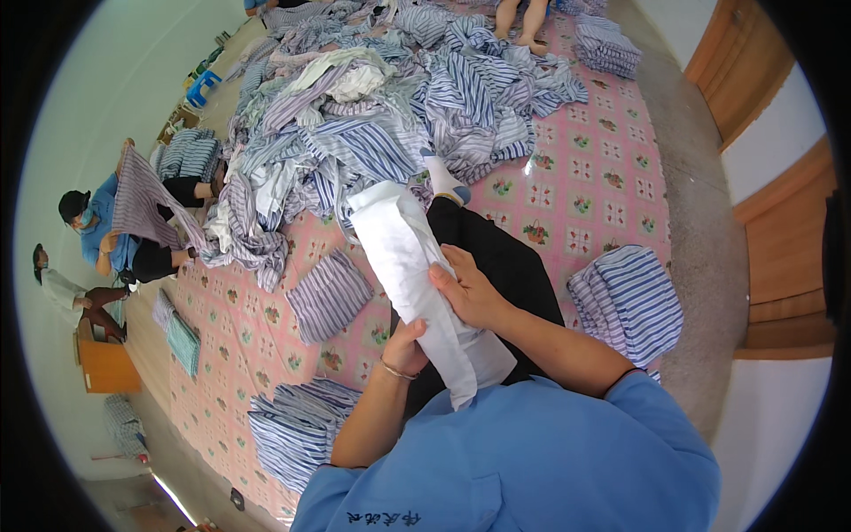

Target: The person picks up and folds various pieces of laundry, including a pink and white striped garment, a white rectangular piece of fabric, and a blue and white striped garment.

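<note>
A long, folded white cloth (399, 256) lies across my lap, over my black trousers (505, 246). My left hand (407, 349) grips its near left edge, thumb on top and fingers hidden beneath. Higher up on the right side, my right hand (469, 286) holds the same cloth, with the thumb pressed on its upper face. The cloth's near end hangs loose in layers by my blue shirt. Left of my knees, a folded purple-striped garment (330, 297) rests on the pink patterned floor sheet (319, 239).
A large heap of striped garments (372, 146) spreads ahead. Folded stacks stand at my right (628, 299), near left (299, 425) and far right (606, 46). A seated person (106, 219) at left holds a striped garment; another person's legs (522, 23) show beyond the heap.
</note>
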`<state>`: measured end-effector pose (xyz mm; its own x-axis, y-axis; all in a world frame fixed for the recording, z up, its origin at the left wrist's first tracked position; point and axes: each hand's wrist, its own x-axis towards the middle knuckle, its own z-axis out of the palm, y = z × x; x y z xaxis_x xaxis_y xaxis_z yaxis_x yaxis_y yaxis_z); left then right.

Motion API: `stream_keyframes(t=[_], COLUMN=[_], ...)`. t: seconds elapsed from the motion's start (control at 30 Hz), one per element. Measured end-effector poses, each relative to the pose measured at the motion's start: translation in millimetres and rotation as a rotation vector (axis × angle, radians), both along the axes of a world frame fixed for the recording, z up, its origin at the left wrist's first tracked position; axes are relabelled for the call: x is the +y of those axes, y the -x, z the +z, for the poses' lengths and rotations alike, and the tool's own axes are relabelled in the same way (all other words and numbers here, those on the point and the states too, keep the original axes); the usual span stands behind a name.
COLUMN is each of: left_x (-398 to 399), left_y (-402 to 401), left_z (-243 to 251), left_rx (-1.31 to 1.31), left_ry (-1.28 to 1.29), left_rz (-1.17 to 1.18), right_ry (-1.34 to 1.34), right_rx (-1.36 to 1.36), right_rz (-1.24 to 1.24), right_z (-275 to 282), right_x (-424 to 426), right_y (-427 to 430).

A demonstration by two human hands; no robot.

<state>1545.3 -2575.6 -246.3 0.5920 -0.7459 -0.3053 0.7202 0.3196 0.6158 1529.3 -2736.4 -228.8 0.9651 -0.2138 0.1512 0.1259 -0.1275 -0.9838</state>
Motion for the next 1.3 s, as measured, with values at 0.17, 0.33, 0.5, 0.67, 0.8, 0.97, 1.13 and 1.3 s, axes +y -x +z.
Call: stream_keyframes(t=[0.17, 0.33, 0.5, 0.67, 0.8, 0.97, 1.13, 1.3], left_x=[-13, -15, -21, -16, 9, 17, 21, 33], left_y=[3, -3, -6, -17, -41, -59, -66, -62], left_z=[1, 7, 24, 29, 23, 26, 21, 19], left_rx=[-0.003, -0.004, 0.022, 0.051, 0.006, -0.008, -0.185, -0.098], left_ry=[0.025, 0.029, 0.071, 0.059, -0.093, -0.266, -0.364, -0.27], left_rz=[0.089, 0.07, 0.05, 0.054, 0.123, 0.097, 0.105, 0.062], right_ry=[0.403, -0.037, 0.189, -0.085, -0.048, 0.166, 0.08, 0.236], right_rx=[-0.042, 0.039, 0.107, 0.102, 0.507, 0.477, 0.193, 0.208], right_rz=[-0.005, 0.313, 0.142, 0.173, 0.514, 0.933, 0.705, 0.541], right_z=[-12, 14, -6, 1, 13, 45, 105, 75], right_x=[-8, -18, -16, -24, -54, -63, -78, -98], right_y=[-4, -10, -16, 1, 34, 35, 25, -7])
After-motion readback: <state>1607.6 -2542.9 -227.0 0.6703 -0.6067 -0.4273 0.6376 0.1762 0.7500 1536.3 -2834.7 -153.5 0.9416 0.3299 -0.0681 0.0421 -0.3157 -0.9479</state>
